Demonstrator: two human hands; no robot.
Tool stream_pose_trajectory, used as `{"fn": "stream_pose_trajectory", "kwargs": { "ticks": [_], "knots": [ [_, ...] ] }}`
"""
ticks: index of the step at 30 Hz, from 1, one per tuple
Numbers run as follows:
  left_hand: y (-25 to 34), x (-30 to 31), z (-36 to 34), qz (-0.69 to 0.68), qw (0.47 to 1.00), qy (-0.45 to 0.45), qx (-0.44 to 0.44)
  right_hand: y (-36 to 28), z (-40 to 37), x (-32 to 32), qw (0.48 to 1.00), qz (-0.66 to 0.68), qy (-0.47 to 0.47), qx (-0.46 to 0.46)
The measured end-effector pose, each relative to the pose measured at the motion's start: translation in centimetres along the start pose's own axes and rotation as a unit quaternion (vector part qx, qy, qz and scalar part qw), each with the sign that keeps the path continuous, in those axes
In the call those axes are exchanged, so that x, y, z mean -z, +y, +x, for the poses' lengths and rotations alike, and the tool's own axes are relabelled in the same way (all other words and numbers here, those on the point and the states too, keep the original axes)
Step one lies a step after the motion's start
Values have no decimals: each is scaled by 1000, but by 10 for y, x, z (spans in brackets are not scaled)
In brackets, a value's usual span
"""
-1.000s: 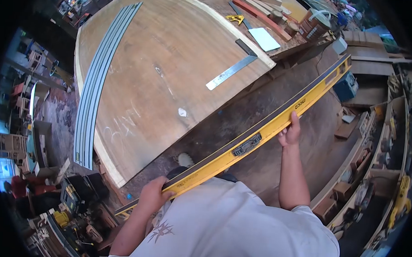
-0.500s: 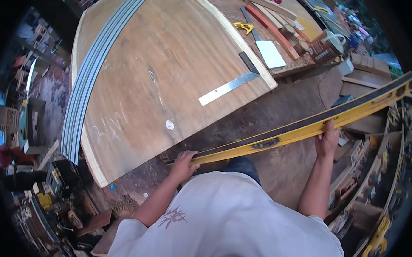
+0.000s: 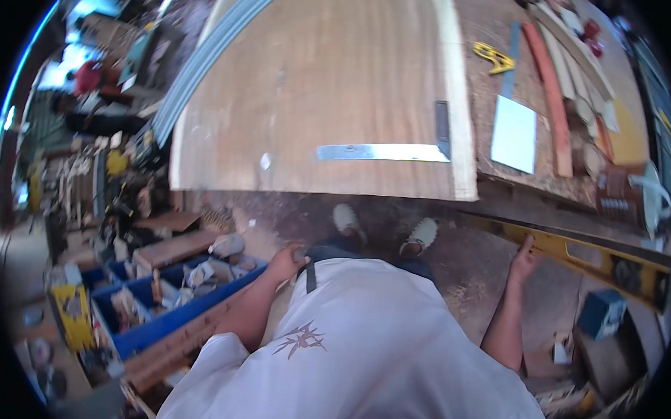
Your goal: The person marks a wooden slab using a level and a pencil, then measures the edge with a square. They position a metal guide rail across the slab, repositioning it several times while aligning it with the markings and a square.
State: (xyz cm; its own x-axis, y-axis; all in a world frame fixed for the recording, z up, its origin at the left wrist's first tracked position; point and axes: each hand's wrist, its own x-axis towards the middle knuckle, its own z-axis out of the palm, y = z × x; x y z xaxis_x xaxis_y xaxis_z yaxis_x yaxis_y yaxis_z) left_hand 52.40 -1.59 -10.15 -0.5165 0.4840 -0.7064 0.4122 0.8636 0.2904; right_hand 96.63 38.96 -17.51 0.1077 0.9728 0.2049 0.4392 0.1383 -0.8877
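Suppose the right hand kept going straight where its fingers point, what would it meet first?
The yellow level: the right hand points up at it, fingertips seemingly touching its near edge, though depth is unclear.

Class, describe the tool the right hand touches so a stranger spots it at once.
Start at the large brown wooden slab; look below its near right corner. There the long yellow spirit level slants rightward, touched by the right hand. Unlike the silver steel square on the slab, it is yellow.
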Motion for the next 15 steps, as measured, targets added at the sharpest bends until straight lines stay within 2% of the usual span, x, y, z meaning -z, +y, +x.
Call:
{"fn": "stream_pose_trajectory", "kwargs": {
  "ticks": [1,3,5,7,11,14,15],
  "knots": [
    [3,-5,-7,10,1000,17,-19,13,7,-8,1000,-17,8,13],
    [1,-18,-18,15,998,46,-34,62,23,-6,977,-152,-53,-137],
    [12,-21,-30,10,997,63,-41,52,36,-12,994,-13,-28,-110],
    [21,-23,-37,-1,997,72,-21,73,56,-16,995,-19,-10,-102],
    [32,-25,-46,-15,996,84,-7,46,77,-25,998,15,-31,-44],
    [41,-25,-52,-22,996,84,1,67,95,-21,999,4,-35,-32],
    [45,-26,-52,-26,996,81,4,82,103,-17,996,-37,-72,-42]
  ]
}}
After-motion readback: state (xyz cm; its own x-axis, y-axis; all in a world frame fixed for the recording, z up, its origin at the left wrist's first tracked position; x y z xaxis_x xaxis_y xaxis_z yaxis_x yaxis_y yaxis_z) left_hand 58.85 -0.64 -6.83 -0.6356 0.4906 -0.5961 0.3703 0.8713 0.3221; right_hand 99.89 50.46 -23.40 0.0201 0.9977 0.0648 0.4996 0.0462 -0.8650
